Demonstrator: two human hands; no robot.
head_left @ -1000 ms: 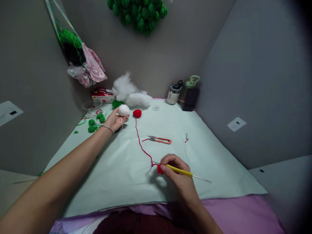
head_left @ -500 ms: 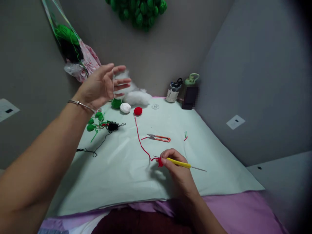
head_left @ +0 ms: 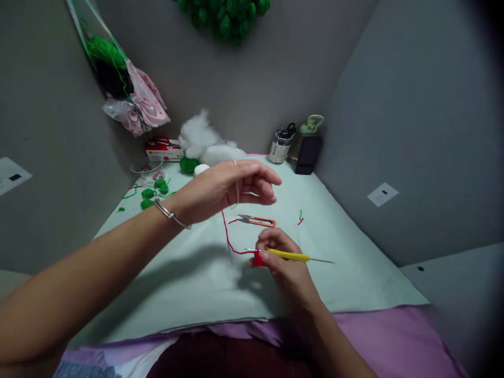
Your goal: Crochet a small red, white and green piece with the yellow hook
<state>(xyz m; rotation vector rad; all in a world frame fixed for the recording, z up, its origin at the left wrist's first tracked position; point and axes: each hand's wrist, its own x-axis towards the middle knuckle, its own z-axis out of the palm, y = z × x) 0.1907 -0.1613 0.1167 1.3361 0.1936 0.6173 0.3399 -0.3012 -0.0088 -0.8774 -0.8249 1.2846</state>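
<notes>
My right hand [head_left: 289, 270] pinches a yellow-handled crochet hook [head_left: 289, 255] and a small piece of red crochet [head_left: 259, 258] near the front of the table. Red yarn [head_left: 227, 236] runs from that piece toward the back and passes behind my left hand [head_left: 246, 186]. My left hand hovers above the table, its fingers loosely curved and not closed on anything. A thin white strand [head_left: 237, 191] hangs around it; whether it is attached to anything is hidden. Just beyond my right hand lie orange thread snips [head_left: 262, 221].
White stuffing [head_left: 200, 136], a green ball [head_left: 189, 165] and a partly hidden white ball [head_left: 201, 169] are at the back. Small green pieces [head_left: 148, 193] lie left. A pen holder [head_left: 279, 148] and a bottle [head_left: 309, 152] stand back right. Yarn scraps [head_left: 301, 217] lie on the right.
My left hand has swung right and down from the back left, fingers now more curved, covering the red ball. My right hand keeps its hold on the hook and red piece, nearly still.
</notes>
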